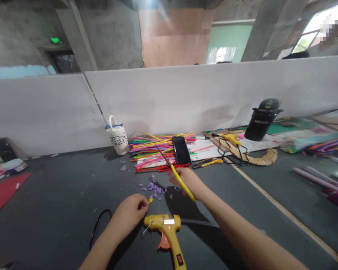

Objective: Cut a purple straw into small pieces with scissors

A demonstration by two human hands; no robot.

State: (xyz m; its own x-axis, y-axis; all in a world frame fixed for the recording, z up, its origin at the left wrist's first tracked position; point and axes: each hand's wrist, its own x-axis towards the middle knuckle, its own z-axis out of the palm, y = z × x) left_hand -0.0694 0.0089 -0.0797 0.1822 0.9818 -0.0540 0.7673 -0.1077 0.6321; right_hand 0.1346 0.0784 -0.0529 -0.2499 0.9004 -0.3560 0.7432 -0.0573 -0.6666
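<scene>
My right hand [187, 180] is closed around yellow-handled scissors [181, 183], whose dark blades point up and left toward the bundle of pipe cleaners. The fingers of my left hand [133, 208] are pinched together, with a small yellow piece [150, 201] at their tips. Just beyond it lies a scattered heap of small purple cut pieces [155, 188] on the dark table. Below the hands rests a yellow glue gun [169, 228] with an orange trigger, its small light lit and a clear glue stick [198, 222] sticking out of its back.
Behind the pieces lie colourful pipe cleaners [146, 150] with a black phone [181, 150] on them. A white cup [119, 140], a yellow utility knife [212, 162], another glue gun [231, 139] with a cord, and a black canister [260, 123] stand or lie along the white partition [163, 97].
</scene>
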